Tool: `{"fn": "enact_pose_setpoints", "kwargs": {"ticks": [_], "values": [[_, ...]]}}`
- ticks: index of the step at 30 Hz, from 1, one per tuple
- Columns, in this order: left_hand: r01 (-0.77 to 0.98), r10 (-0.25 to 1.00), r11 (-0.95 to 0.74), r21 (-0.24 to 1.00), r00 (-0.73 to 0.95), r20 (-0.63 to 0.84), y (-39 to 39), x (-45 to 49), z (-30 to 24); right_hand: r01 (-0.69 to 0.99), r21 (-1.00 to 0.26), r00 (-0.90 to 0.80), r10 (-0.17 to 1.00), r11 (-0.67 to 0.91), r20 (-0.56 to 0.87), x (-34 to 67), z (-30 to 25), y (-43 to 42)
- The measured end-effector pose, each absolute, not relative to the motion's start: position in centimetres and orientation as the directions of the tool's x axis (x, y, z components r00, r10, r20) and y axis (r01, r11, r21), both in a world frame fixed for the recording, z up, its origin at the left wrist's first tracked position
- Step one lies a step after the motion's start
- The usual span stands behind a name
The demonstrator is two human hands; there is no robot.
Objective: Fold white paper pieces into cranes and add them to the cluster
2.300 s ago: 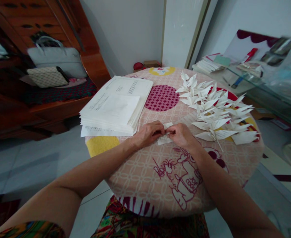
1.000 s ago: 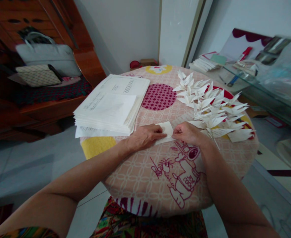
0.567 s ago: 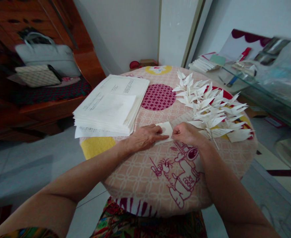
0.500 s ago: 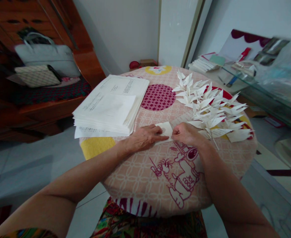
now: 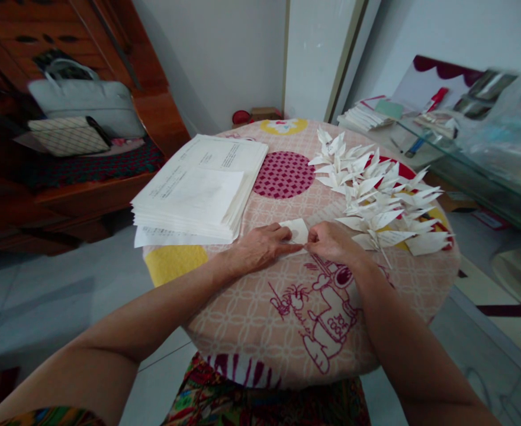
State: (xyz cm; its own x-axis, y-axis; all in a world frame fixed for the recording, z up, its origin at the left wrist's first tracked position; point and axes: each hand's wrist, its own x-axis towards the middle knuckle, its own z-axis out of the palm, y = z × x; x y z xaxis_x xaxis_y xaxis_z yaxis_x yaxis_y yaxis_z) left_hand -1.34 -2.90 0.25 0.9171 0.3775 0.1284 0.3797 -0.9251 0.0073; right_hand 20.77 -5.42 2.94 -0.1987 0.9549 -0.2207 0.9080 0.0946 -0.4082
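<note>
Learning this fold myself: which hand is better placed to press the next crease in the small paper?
Right, probably: the right hand pinches the small paper at its edge, while the left hand lies flat, pinning it down.

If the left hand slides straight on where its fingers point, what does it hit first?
The left hand rests on the small white folded paper; straight on, it would probably meet the right hand, pinching that paper's far edge, before the white paper cranes.
</note>
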Motion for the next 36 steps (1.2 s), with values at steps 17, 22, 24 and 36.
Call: {"fn": "enact_pose_setpoints", "kwargs": {"ticks": [17, 22, 24, 36], "values": [[0.389, 0.386, -0.921, 0.009, 0.911, 0.149, -2.9, -1.3, 0.4, 0.830, -0.538, -0.115, 0.901, -0.144, -0.419, 22.3, 3.5, -5.5], [0.371, 0.369, -0.928, 0.016, 0.916, 0.159, -2.9, -1.3, 0.5, 0.692, -0.674, -0.071, 0.905, -0.259, -0.420, 22.4, 2.7, -5.4], [0.369, 0.366, -0.929, 0.019, 0.914, 0.175, -2.8, -1.4, 0.4, 0.695, -0.677, -0.064, 0.917, -0.243, -0.395, 22.2, 2.6, -5.3], [0.278, 0.369, -0.920, 0.277, 0.852, 0.372, -2.0, -2.0, -1.1, 0.592, -0.777, -0.146, 0.920, -0.213, -0.363, 23.0, 1.2, -4.9]]}}
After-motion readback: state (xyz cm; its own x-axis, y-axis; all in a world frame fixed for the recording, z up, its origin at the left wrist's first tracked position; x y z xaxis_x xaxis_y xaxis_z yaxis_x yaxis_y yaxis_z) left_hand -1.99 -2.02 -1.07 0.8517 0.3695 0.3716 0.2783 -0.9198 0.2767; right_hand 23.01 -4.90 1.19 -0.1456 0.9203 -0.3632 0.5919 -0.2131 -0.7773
